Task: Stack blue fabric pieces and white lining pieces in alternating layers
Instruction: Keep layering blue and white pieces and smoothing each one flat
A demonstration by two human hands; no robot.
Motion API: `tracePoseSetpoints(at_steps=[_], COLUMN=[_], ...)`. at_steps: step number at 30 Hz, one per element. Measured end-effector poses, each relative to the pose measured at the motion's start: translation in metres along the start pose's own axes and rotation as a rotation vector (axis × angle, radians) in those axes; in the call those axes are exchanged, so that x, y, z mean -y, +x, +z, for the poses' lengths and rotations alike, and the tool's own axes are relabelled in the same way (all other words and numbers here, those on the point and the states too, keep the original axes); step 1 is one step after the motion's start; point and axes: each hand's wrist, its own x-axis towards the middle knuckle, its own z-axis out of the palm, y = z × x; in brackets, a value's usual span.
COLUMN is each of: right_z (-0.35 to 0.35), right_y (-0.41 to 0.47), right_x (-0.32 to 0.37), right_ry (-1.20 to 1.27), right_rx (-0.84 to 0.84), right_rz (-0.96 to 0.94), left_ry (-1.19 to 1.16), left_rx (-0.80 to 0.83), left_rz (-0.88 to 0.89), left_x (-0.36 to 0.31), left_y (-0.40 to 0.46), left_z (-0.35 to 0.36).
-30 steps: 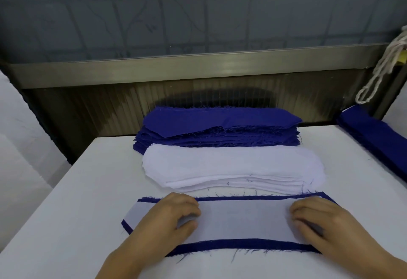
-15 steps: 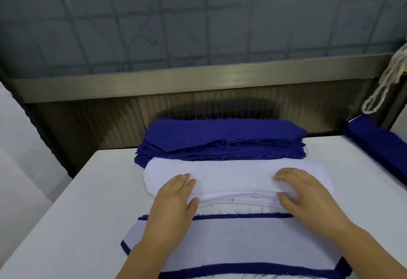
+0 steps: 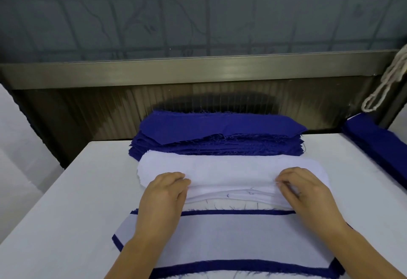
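White table; both hands, left hand and right hand, pinching top white lining piece; faint illegible pen marks.

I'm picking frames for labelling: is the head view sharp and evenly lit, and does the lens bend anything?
Head view: soft, even light, no glare on the white table; slight blur at the right hand fingertips on the white lining stack; left hand sharper; blue fabric stack frayed edges legible; wide-angle lens bows the metal ledge.

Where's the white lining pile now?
Head view, centre: white lining pile sits between the blue fabric pile behind and the layered stack in front.
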Motion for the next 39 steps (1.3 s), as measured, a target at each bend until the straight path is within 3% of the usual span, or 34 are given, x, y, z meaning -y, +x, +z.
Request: tracePoseSetpoints(at_steps=[8, 14, 17, 20, 24, 27, 29, 31, 33, 35, 37, 39], right_z=[-0.006, -0.020, -0.032, -0.048, -0.067, -0.072, -0.069, -0.065, -0.058, -0.056, -0.056, -0.055], right_y=[-0.004, -0.006, -0.005, -0.002, 0.002, 0.001, 0.000, -0.001, -0.004, -0.005, -0.007, -0.012], right_x=[0.004, 0.012, 0.015, 0.013, 0.006, -0.003, -0.006, -0.005, -0.004, 0.004, 0.013, 0.017], right_ry=[0.145, 0.128, 0.181, 0.310, 0.591, 0.769, 0.722, 0.612, 0.489, 0.428, 0.341, 0.230], right_rx=[0.066, 0.012, 0.056, 0.087, 0.273, 0.544, 0.692, 0.738, 0.658, 0.411, 0.103, -0.070], right_rz=[0.130, 0.083, 0.110, 0.198, 0.341, 0.489, 0.508, 0.468, 0.427, 0.384, 0.239, 0.055], left_ry=[-0.054, -0.043, -0.119, -0.264, -0.511, -0.621, -0.551, -0.419, -0.365, -0.367, -0.282, -0.210], left_rx=[0.006, -0.040, 0.019, 0.131, 0.212, 0.414, 0.604, 0.681, 0.543, 0.265, 0.033, -0.013], left_rz=[-0.025, 0.012, 0.009, -0.130, -0.232, -0.241, -0.239, -0.237, -0.292, -0.329, -0.243, -0.136], left_x=[-0.003, -0.010, -0.008, -0.006, 0.000, 0.006, 0.010, 0.013, 0.011, 0.007, 0.004, 0.005], left_y=[-0.004, -0.002, -0.003, -0.003, -0.003, -0.001, -0.002, -0.005, -0.005, -0.002, 0.001, -0.002], left_z=[-0.007, -0.033, -0.047, -0.061, -0.075, -0.083, -0.082, -0.076, -0.069, -0.067, -0.071, -0.076])
